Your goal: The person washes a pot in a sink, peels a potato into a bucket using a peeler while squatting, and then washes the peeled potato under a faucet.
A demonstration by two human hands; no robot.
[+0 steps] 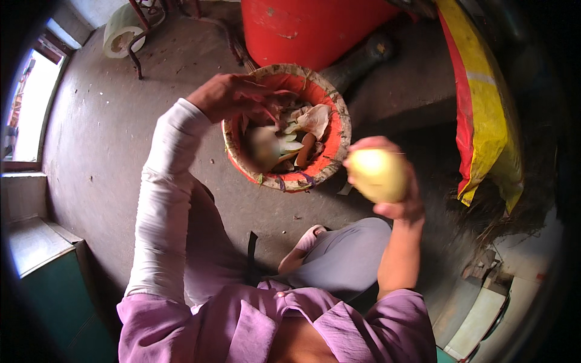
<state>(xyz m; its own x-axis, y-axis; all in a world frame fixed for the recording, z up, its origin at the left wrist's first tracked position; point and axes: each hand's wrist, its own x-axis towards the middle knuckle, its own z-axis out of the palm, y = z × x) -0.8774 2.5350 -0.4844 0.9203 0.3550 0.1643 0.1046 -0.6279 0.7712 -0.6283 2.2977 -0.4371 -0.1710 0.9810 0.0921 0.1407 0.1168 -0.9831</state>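
My right hand grips a large, rounded yellow fruit or vegetable, blurred and brightly lit, to the right of the basket. The fingers of my left hand are apart over the far left of a round basket with a red lining, and nothing shows in them. Inside the basket lie pale, papery leaves or peelings, pale green pieces and a brown, elongated piece. Below my left hand is a blurred, rounded patch that I cannot identify.
Beyond the basket stands a large red container. A yellow and red sack hangs at right. Metal furniture legs and a pale hollow cylinder are at the far left. A teal cabinet borders the near left.
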